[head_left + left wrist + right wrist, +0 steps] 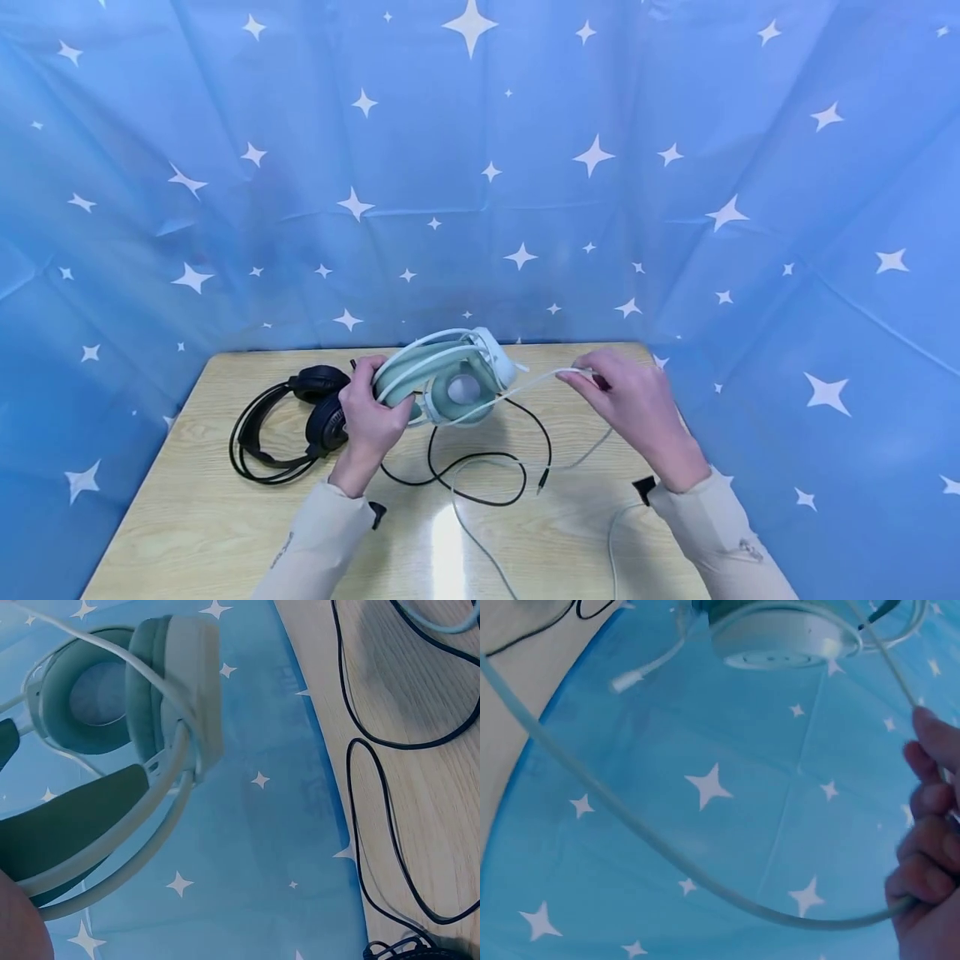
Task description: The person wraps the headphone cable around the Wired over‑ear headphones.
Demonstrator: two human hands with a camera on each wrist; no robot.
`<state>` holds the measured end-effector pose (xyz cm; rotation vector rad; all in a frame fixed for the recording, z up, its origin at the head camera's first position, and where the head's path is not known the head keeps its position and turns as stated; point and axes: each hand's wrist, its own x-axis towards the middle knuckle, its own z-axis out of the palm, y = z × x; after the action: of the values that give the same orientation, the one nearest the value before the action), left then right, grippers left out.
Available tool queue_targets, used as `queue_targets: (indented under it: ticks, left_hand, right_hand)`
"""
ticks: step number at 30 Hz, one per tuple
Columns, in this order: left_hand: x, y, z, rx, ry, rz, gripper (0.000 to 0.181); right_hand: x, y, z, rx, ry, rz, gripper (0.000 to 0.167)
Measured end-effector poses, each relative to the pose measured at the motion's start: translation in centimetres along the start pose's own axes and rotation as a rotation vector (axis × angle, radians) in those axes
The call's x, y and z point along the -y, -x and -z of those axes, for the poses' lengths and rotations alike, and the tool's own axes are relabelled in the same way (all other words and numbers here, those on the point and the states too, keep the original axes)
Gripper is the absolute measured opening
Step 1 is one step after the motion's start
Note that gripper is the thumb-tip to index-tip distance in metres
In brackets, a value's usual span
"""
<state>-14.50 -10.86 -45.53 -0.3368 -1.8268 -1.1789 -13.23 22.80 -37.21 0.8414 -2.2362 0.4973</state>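
Note:
A pale green headset [463, 390] is held up above the table, its headband gripped by my left hand [372, 417]. In the left wrist view its ear cups [191, 690] hang beyond the twin-tube headband, and only a bit of the hand shows at the lower left corner. My right hand [630, 396] pinches the headset's light cable [536, 383] to the right of the cups. The right wrist view shows curled fingers [922, 877] around that cable, with a loop sagging below. A short microphone stem [634, 677] sticks out near one cup.
Black headphones [326, 425] lie on the left of the wooden table [172, 517]. Their black cord [480, 500] loops across the middle, ending in a plug [543, 479]. More pale cable [480, 542] trails toward the front edge. A blue star-patterned curtain [480, 167] surrounds the table.

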Motion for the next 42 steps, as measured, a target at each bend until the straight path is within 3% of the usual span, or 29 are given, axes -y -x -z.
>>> queue_targets:
  ticks: [3, 8, 12, 17, 20, 25, 31, 39, 42]
  left_hand:
    - [0.3, 0.0, 0.2, 0.056, 0.004, 0.034, 0.033]
    - [0.7, -0.3, 0.6, 0.149, 0.012, 0.100, 0.034]
    - [1.0, -0.5, 1.0, 0.237, 0.084, 0.170, 0.034]
    - [0.8, -0.8, 1.5, 0.337, 0.275, 0.319, 0.032]
    - [0.6, -1.0, 1.8, 0.388, 0.395, 0.408, 0.032]
    - [0.6, -1.2, 2.1, 0.469, 0.623, 0.481, 0.032]
    - [1.1, -1.0, 1.9, 0.493, 0.992, 0.494, 0.034]
    - [1.5, -0.8, 1.1, 0.537, 1.212, 0.492, 0.036]
    - [1.4, -1.0, 0.8, 0.562, 1.360, 0.497, 0.042]
  right_hand:
    - [-0.3, -1.5, -1.0, -0.038, 0.030, 0.058, 0.040]
    - [-0.7, -3.4, -2.6, -0.034, -0.012, 0.102, 0.010]
    - [-1.3, -4.2, -3.6, -0.006, -0.046, 0.076, 0.016]
    - [-2.6, -4.4, -4.2, 0.070, -0.103, -0.026, 0.013]
    - [-3.3, -4.3, -4.5, 0.141, -0.192, -0.105, 0.012]
    - [-4.3, -4.3, -4.9, 0.285, -0.376, -0.203, 0.016]
    - [-5.0, -4.3, -5.6, 0.435, -0.555, -0.299, 0.021]
    - [-5.3, -3.8, -6.8, 0.536, -0.700, -0.381, 0.027]
    - [-5.7, -3.2, -7.6, 0.547, -0.747, -0.390, 0.029]
